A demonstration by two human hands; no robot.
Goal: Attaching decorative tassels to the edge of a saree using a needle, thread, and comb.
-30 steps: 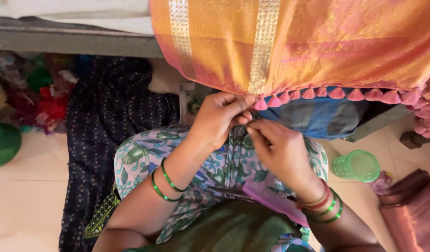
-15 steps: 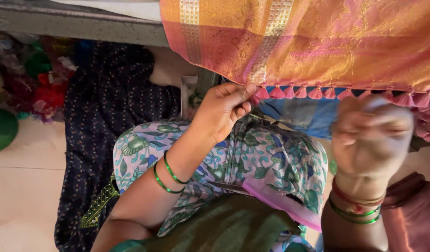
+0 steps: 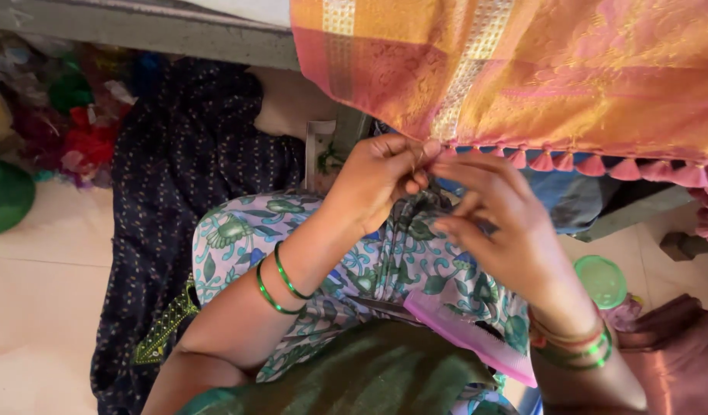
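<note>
An orange and pink sari cloth (image 3: 538,77) with gold bands hangs down from the top right; a row of small pink tassels (image 3: 585,163) runs along its lower edge. My left hand (image 3: 377,180) pinches that edge at the row's left end, green bangles on the wrist. My right hand (image 3: 504,227) is right beside it, fingertips touching the same spot at the hem, fingers curled; whether it grips a thread or needle is too small to tell. Both hands hover over my lap, covered in floral green-blue fabric (image 3: 292,246).
A pink comb and scissors (image 3: 454,327) lie on my lap. A dark dotted cloth (image 3: 185,177) drapes at left. Colourful scraps (image 3: 62,115) and a green object (image 3: 4,196) sit far left. A green lid (image 3: 600,280) and maroon cloth (image 3: 677,353) lie right, on the tiled floor (image 3: 39,307).
My right hand pulled away to the right half a second ago and has now come back to the hem beside the left hand. The left hand kept its pinch.
</note>
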